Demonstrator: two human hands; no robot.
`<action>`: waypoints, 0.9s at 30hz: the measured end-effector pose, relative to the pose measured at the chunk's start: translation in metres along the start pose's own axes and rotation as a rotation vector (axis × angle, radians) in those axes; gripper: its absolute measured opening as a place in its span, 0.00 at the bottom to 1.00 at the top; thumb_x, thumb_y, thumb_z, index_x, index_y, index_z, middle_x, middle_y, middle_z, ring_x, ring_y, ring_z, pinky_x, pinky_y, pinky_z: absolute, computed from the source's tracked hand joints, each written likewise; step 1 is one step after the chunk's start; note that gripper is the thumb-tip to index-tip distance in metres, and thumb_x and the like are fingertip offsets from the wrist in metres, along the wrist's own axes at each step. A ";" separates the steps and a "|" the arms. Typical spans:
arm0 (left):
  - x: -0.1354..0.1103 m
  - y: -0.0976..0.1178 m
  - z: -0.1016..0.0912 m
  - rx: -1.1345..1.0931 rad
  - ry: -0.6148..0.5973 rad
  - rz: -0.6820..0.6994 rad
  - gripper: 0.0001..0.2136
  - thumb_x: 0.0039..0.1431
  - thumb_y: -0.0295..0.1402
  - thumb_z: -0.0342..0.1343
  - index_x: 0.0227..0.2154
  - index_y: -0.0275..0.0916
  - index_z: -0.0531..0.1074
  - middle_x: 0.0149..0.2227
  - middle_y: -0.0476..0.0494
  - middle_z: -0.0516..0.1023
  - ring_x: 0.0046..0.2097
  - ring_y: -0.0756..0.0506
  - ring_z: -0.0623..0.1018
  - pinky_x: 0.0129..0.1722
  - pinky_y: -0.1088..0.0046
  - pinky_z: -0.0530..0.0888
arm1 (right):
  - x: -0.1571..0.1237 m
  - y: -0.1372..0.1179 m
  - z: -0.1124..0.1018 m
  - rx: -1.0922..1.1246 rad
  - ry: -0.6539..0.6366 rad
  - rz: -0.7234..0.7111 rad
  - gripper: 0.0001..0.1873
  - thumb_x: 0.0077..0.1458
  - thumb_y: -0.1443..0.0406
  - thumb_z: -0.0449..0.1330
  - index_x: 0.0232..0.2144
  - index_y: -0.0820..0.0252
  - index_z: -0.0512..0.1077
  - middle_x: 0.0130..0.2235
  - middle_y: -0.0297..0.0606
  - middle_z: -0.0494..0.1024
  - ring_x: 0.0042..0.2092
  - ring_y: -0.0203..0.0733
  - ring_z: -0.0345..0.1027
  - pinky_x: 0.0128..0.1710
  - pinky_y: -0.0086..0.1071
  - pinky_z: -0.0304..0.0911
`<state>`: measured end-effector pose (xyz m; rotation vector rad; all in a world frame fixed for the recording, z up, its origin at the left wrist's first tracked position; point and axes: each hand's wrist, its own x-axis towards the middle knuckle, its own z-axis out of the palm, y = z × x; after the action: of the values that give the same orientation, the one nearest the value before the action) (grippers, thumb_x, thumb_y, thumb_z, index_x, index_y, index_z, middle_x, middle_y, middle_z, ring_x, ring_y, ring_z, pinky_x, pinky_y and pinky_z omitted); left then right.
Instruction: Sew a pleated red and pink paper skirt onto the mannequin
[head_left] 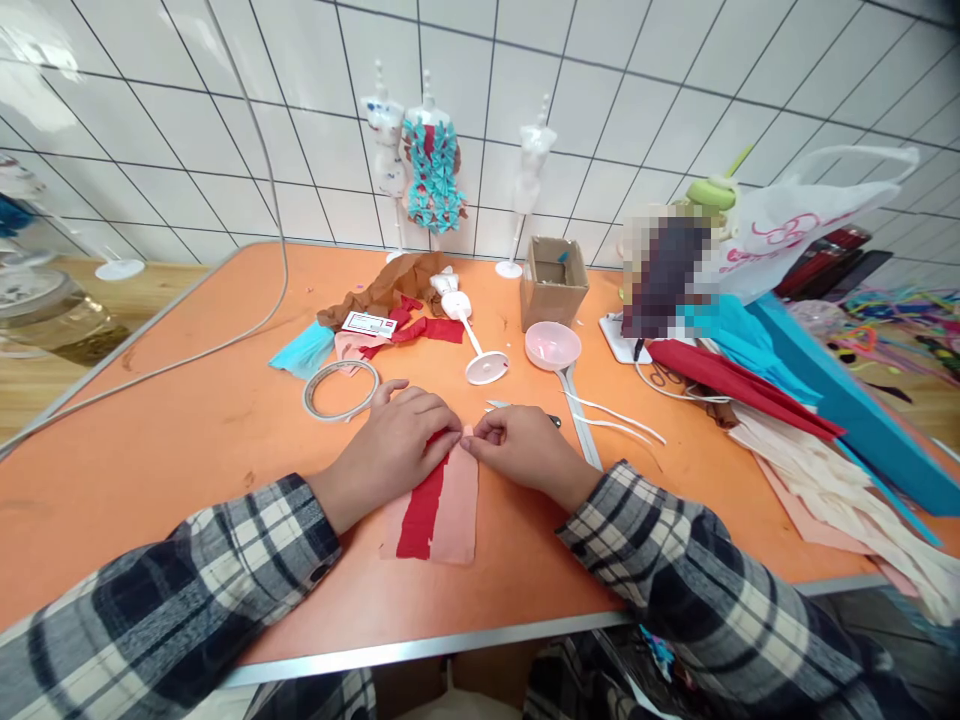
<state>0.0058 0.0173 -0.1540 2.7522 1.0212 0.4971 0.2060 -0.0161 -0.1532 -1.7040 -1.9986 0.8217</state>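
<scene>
The left hand [397,440] and right hand [525,445] rest knuckles-up on the orange table [187,440]. The fingertips of each pinch the twelve-o'clock end of the pink paper strip [459,510]. A red strip [422,510] lies along its nine-o'clock side.

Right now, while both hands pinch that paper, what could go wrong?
The pink paper looks thin; it might tear where the right hand pinches its top edge. The red strip pinched by the left hand lies a bit slanted, so it could end up crooked. A thin metal tool lies just behind the right hand and might get bumped.
</scene>
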 end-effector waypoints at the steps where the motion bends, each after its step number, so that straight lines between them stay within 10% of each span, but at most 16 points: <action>1: 0.000 0.000 -0.001 0.006 0.014 -0.004 0.07 0.65 0.33 0.51 0.35 0.42 0.74 0.36 0.49 0.80 0.42 0.43 0.77 0.57 0.50 0.55 | 0.000 0.001 0.002 0.041 -0.004 -0.004 0.12 0.55 0.58 0.61 0.27 0.59 0.77 0.27 0.31 0.77 0.29 0.33 0.65 0.28 0.28 0.53; 27: -0.001 -0.002 0.005 0.000 -0.067 -0.020 0.10 0.67 0.32 0.49 0.35 0.44 0.76 0.37 0.48 0.81 0.44 0.42 0.77 0.57 0.49 0.53 | 0.005 0.003 -0.004 -0.090 -0.001 -0.062 0.06 0.55 0.63 0.62 0.34 0.55 0.78 0.32 0.30 0.78 0.34 0.35 0.68 0.31 0.29 0.53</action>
<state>0.0062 0.0179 -0.1596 2.7354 1.0325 0.3996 0.2095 -0.0104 -0.1526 -1.6803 -2.1080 0.7220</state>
